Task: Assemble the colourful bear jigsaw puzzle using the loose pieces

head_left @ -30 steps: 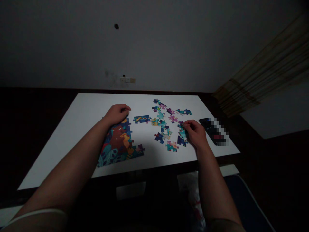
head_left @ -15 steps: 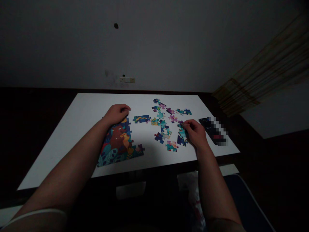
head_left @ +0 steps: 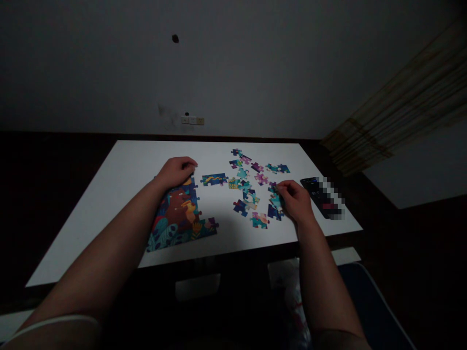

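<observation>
My left hand (head_left: 178, 172) lies over the top edge of a joined puzzle section (head_left: 178, 214), which shows a brown bear among blue leaves. Its fingers are curled in toward the thumb, and whatever they may hold is hidden. On the right, my right hand (head_left: 296, 198) pinches a small puzzle piece (head_left: 277, 188) between thumb and fingertips, at the edge of a cluster of loose pieces. Close by lie a dark blue piece (head_left: 274, 212) and a teal and pink piece (head_left: 259, 220). Between the hands is a joined blue and yellow strip (head_left: 214, 180).
Several loose purple and teal pieces (head_left: 257, 167) spread over the white table (head_left: 91, 194). A dark phone (head_left: 321, 197), partly pixelated, lies right of my right hand. Behind the table stands a wall with sockets (head_left: 192, 120); a striped curtain (head_left: 397, 97) hangs at right.
</observation>
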A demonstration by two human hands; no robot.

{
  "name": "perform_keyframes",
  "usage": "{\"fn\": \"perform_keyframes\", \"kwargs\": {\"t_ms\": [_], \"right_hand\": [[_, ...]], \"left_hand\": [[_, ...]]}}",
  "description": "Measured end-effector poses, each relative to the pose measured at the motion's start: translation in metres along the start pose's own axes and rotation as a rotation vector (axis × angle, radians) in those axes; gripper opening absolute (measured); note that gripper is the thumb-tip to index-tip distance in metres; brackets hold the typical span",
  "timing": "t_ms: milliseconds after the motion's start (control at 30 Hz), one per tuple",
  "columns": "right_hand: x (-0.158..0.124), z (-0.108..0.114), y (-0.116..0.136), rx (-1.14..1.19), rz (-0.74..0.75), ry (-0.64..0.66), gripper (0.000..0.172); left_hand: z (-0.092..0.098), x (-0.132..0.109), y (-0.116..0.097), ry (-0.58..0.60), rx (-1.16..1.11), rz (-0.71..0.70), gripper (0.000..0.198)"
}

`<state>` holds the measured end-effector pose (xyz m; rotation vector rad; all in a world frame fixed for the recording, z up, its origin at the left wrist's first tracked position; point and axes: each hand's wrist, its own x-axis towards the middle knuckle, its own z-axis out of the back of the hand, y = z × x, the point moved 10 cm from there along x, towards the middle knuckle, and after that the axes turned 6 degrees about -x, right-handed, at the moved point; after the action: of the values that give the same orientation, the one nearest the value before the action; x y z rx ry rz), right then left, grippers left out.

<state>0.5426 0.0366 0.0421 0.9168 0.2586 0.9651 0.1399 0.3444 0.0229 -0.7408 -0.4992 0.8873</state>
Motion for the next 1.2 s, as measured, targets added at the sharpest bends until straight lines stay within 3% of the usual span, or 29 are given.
{"fn": "perform_keyframes", "kwargs": {"t_ms": [367,967,1200], "right_hand": [[-0.0016,0.0011,0.0028,0.017,0.035,0.002,0.025],[-0.0009,0.0,0.0004,0.001,0.036,0.002,0.033],[-0.0006,-0.0004,-0.0026,0.022,0.028,0.002,0.028]], "left_hand": [[0.0013,-0.0009,-0.0021,-0.007,-0.007,0.013,0.042],[0.0024,-0.0014,-0.0045,-0.008,0.004,0.007,0.043],[0.0029,-0.0014,-0.0057,-0.006,0.005,0.006,0.042]]}}
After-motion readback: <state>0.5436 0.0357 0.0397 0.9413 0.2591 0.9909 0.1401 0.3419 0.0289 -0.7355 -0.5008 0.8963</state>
